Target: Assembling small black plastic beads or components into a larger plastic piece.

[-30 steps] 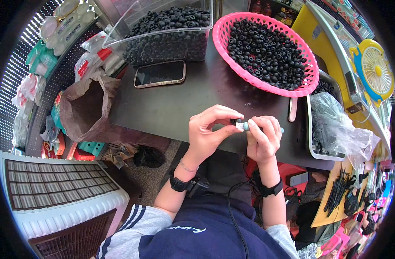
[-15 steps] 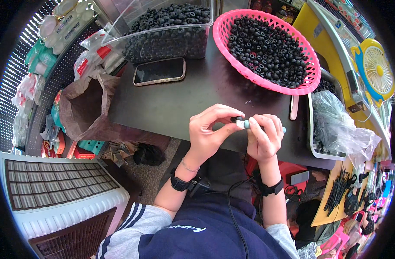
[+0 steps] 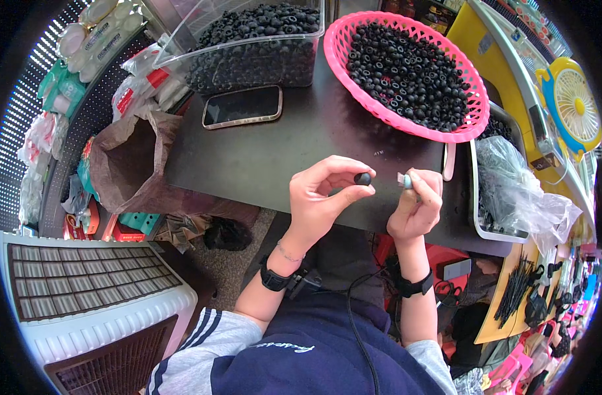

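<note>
A dark-screened, pale-edged smartphone [image 3: 242, 106] is laid flat on the smooth dark grey desk [image 3: 248, 168]. At the right, a round yellow-and-blue plastic fan [image 3: 578, 105] is seen; at the lower left, a boxy white appliance with brown grilles [image 3: 116, 322] is placed.

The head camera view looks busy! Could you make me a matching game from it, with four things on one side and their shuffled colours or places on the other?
Things:
1. Round basket
2. Phone
3. Small round black piece
4. Pale blue-green item

Colours or places:
A. In the right fingers
B. Just in front of the clear bin
C. Bright pink
D. In the left fingers

Pairs: 1-C, 2-B, 3-D, 4-A
</note>
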Demonstrator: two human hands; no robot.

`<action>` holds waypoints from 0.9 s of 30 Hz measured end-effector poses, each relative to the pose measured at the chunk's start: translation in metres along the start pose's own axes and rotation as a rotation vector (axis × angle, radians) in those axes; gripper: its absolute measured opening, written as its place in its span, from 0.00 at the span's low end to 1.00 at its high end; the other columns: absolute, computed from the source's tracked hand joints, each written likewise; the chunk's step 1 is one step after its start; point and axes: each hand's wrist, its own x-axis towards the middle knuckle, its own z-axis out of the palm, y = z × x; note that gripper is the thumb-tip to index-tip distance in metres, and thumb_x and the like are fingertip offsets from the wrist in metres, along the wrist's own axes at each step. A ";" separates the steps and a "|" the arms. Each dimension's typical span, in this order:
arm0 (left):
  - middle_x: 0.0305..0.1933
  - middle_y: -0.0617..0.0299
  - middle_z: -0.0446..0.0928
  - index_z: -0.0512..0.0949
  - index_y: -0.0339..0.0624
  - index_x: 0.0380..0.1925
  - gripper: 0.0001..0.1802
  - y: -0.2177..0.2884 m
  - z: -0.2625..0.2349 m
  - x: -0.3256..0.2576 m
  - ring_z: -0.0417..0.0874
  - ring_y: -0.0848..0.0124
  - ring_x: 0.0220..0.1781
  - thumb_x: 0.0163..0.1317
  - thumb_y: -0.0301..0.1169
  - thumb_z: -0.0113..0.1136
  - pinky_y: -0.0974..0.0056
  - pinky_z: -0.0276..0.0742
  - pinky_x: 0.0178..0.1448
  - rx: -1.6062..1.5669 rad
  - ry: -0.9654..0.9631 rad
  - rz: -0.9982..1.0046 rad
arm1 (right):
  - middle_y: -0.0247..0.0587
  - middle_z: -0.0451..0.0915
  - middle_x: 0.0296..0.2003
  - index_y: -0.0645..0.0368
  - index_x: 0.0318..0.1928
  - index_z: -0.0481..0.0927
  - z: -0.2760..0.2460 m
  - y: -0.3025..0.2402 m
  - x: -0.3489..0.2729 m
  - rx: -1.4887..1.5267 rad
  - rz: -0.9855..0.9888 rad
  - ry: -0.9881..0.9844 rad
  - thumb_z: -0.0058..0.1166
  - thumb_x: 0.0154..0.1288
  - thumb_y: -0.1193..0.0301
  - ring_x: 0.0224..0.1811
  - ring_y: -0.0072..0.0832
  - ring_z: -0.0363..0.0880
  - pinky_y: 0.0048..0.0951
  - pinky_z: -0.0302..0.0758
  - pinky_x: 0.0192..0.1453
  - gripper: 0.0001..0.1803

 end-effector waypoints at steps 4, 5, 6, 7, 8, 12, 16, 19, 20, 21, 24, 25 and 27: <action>0.42 0.49 0.80 0.75 0.29 0.42 0.14 -0.003 0.000 -0.001 0.85 0.65 0.38 0.56 0.15 0.64 0.64 0.83 0.45 -0.070 -0.010 0.014 | 0.49 0.78 0.34 0.63 0.48 0.72 0.000 0.000 0.000 0.024 0.016 -0.027 0.52 0.68 0.75 0.30 0.41 0.76 0.37 0.74 0.35 0.11; 0.42 0.49 0.80 0.75 0.29 0.42 0.14 -0.003 0.000 -0.001 0.85 0.65 0.38 0.56 0.15 0.63 0.63 0.83 0.44 -0.072 -0.016 0.012 | 0.49 0.78 0.34 0.64 0.48 0.72 0.001 0.000 0.000 0.023 0.025 -0.029 0.52 0.68 0.74 0.30 0.41 0.76 0.37 0.74 0.35 0.11; 0.42 0.49 0.80 0.74 0.30 0.42 0.13 -0.003 0.000 -0.001 0.85 0.65 0.38 0.57 0.15 0.63 0.63 0.84 0.44 -0.073 -0.023 0.011 | 0.49 0.78 0.34 0.64 0.48 0.72 0.001 0.000 0.000 0.024 0.032 -0.031 0.52 0.68 0.74 0.31 0.41 0.76 0.37 0.73 0.35 0.11; 0.42 0.49 0.80 0.74 0.30 0.42 0.13 -0.003 0.000 -0.002 0.85 0.65 0.38 0.58 0.15 0.62 0.63 0.84 0.44 -0.081 -0.020 -0.002 | 0.49 0.78 0.34 0.64 0.48 0.72 0.001 0.000 0.000 0.026 0.037 -0.031 0.52 0.68 0.74 0.30 0.41 0.76 0.37 0.73 0.35 0.11; 0.41 0.49 0.80 0.74 0.30 0.42 0.12 -0.002 0.001 -0.002 0.85 0.65 0.37 0.59 0.16 0.62 0.63 0.84 0.43 -0.089 -0.017 -0.016 | 0.49 0.78 0.34 0.64 0.48 0.72 0.001 0.000 -0.001 0.028 0.041 -0.031 0.52 0.68 0.74 0.30 0.41 0.76 0.37 0.73 0.35 0.10; 0.40 0.53 0.81 0.76 0.31 0.42 0.08 0.003 -0.005 0.001 0.86 0.69 0.39 0.63 0.19 0.59 0.66 0.84 0.45 -0.104 -0.024 -0.068 | 0.49 0.78 0.33 0.64 0.47 0.72 0.003 0.001 -0.001 0.034 0.059 -0.025 0.51 0.67 0.76 0.30 0.41 0.75 0.37 0.73 0.35 0.10; 0.38 0.54 0.82 0.77 0.35 0.42 0.06 0.031 -0.034 0.042 0.85 0.71 0.36 0.69 0.25 0.55 0.68 0.81 0.42 0.261 0.032 0.138 | 0.50 0.77 0.32 0.64 0.47 0.73 0.000 -0.001 0.000 0.048 0.088 -0.032 0.51 0.65 0.79 0.30 0.41 0.75 0.36 0.73 0.35 0.10; 0.41 0.57 0.83 0.76 0.34 0.45 0.10 0.069 -0.068 0.101 0.84 0.73 0.38 0.65 0.26 0.60 0.69 0.80 0.41 0.567 0.125 0.347 | 0.49 0.77 0.33 0.64 0.47 0.73 -0.002 0.000 0.000 0.048 0.090 -0.026 0.52 0.65 0.79 0.30 0.41 0.75 0.37 0.73 0.35 0.11; 0.44 0.56 0.83 0.75 0.35 0.48 0.12 0.086 -0.073 0.119 0.82 0.74 0.41 0.66 0.26 0.59 0.71 0.77 0.44 0.708 0.175 0.373 | 0.49 0.77 0.33 0.64 0.47 0.73 -0.003 0.000 0.001 0.051 0.093 -0.020 0.52 0.65 0.78 0.30 0.41 0.75 0.37 0.73 0.35 0.11; 0.46 0.59 0.83 0.75 0.37 0.49 0.14 0.099 -0.079 0.135 0.82 0.76 0.42 0.64 0.26 0.61 0.71 0.77 0.45 0.842 0.227 0.395 | 0.49 0.78 0.33 0.64 0.47 0.73 -0.002 0.000 0.002 0.060 0.097 -0.015 0.52 0.65 0.78 0.30 0.41 0.75 0.37 0.73 0.35 0.11; 0.49 0.57 0.83 0.76 0.38 0.52 0.19 0.110 -0.106 0.174 0.82 0.71 0.50 0.61 0.28 0.65 0.65 0.77 0.56 1.082 0.174 0.429 | 0.49 0.78 0.34 0.64 0.46 0.73 0.000 -0.001 0.002 0.060 0.099 -0.004 0.52 0.65 0.77 0.31 0.40 0.75 0.37 0.73 0.35 0.10; 0.52 0.54 0.81 0.75 0.39 0.54 0.24 0.108 -0.107 0.181 0.81 0.66 0.55 0.59 0.33 0.67 0.61 0.74 0.62 1.226 0.173 0.412 | 0.48 0.78 0.34 0.63 0.46 0.73 0.000 -0.002 0.003 0.063 0.103 -0.011 0.53 0.66 0.76 0.31 0.40 0.75 0.37 0.73 0.35 0.09; 0.56 0.53 0.79 0.75 0.39 0.55 0.26 0.099 -0.100 0.187 0.79 0.63 0.57 0.56 0.35 0.68 0.59 0.73 0.62 1.302 0.099 0.515 | 0.48 0.78 0.34 0.63 0.45 0.73 0.000 -0.002 0.002 0.069 0.104 -0.004 0.53 0.66 0.76 0.31 0.40 0.75 0.37 0.73 0.35 0.09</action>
